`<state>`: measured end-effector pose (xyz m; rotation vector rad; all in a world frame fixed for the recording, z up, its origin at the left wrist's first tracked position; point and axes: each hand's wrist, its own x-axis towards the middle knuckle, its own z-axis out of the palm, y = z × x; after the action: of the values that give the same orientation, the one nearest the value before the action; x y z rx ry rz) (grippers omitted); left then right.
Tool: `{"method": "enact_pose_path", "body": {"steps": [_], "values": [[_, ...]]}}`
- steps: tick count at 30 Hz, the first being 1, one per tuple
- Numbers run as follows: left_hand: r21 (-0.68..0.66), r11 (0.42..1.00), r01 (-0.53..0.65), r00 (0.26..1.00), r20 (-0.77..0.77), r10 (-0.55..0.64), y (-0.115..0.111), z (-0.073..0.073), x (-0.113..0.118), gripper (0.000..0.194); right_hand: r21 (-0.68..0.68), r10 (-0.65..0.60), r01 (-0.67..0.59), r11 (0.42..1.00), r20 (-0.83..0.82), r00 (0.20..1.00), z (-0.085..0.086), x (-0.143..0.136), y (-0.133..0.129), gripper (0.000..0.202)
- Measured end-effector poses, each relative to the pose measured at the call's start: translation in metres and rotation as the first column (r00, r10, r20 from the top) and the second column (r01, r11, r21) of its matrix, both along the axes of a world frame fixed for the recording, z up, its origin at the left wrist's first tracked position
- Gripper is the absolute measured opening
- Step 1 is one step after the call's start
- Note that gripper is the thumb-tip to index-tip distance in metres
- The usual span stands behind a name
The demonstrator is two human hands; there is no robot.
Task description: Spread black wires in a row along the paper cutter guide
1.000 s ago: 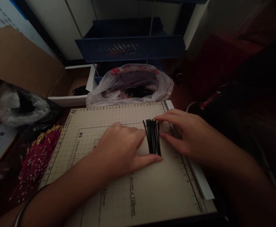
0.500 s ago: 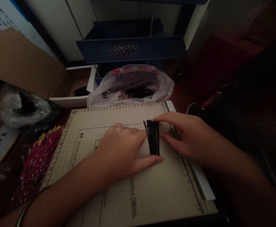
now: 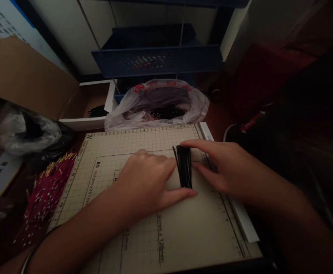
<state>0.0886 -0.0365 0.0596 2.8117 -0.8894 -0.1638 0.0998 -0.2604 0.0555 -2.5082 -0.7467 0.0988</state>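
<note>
A bundle of thin black strands (image 3: 184, 167) lies on a cream board (image 3: 209, 224) printed with a grid and size marks. My left hand (image 3: 152, 179) is at the bundle's left side, its thumb along the lower ends and its index finger against the side; the other fingers are curled. On the right, my right hand (image 3: 220, 163) has thumb and index finger apart, one tip at the upper ends and one at the right side. One strand leans slightly away from the rest at the upper left.
Beyond the board sit an open plastic bag (image 3: 157, 102) of dark strands and a white-edged box (image 3: 83, 122). Red strands with gold tips (image 3: 51, 186) lie to the left. A blue rack (image 3: 157, 61) stands behind; black plastic (image 3: 52, 144) is at the left.
My right hand has shifted slightly left along the upper ends, and the bundle's right side has moved in a little. My left hand has stayed in place.
</note>
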Motion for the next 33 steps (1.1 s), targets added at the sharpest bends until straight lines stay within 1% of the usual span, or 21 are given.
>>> {"method": "enact_pose_path", "body": {"steps": [5,10,14,18,20,22,25,29,33], "values": [[0.011,1.000,-0.007,1.000,0.010,0.007,-0.0010,0.0009,0.0006,0.059,-0.012,0.019,-0.018,1.000,0.038,0.999,-0.0007,0.0001,0.0010,0.048],[0.032,0.999,-0.013,1.000,-0.011,0.013,-0.0021,0.0018,-0.0006,0.058,-0.059,0.001,0.000,0.998,0.007,1.000,-0.0037,-0.0012,0.0039,0.049],[0.034,0.999,-0.012,1.000,-0.004,0.012,-0.0010,0.0003,-0.0001,0.058,-0.044,0.012,-0.010,0.999,0.037,0.999,-0.0046,-0.0026,0.0046,0.051],[0.014,1.000,-0.005,1.000,0.008,0.004,0.0000,0.0008,0.0004,0.062,-0.030,0.026,-0.025,0.999,0.034,0.999,-0.0039,-0.0019,0.0045,0.046],[-0.009,0.999,-0.032,0.999,-0.003,0.032,-0.0012,0.0020,-0.0007,0.068,0.001,0.029,-0.029,1.000,0.049,0.998,-0.0037,-0.0010,0.0046,0.045],[-0.024,0.995,-0.093,0.995,-0.023,0.092,-0.0037,0.0023,-0.0028,0.069,0.034,0.023,-0.026,0.999,0.075,0.997,-0.0036,-0.0005,0.0044,0.047],[-0.036,0.983,-0.182,0.983,-0.009,0.181,-0.0076,-0.0009,-0.0059,0.062,0.038,-0.007,0.003,0.999,0.096,0.995,-0.0033,-0.0005,0.0034,0.053],[-0.075,0.971,-0.227,0.973,0.018,0.229,-0.0070,-0.0068,-0.0054,0.053,0.023,-0.005,0.002,1.000,0.102,0.995,-0.0035,0.0001,0.0005,0.056],[-0.137,0.954,-0.268,0.962,-0.090,0.258,-0.0004,-0.0058,-0.0002,0.040,0.006,-0.034,0.033,0.999,0.126,0.991,-0.0040,0.0006,-0.0010,0.053]]}}
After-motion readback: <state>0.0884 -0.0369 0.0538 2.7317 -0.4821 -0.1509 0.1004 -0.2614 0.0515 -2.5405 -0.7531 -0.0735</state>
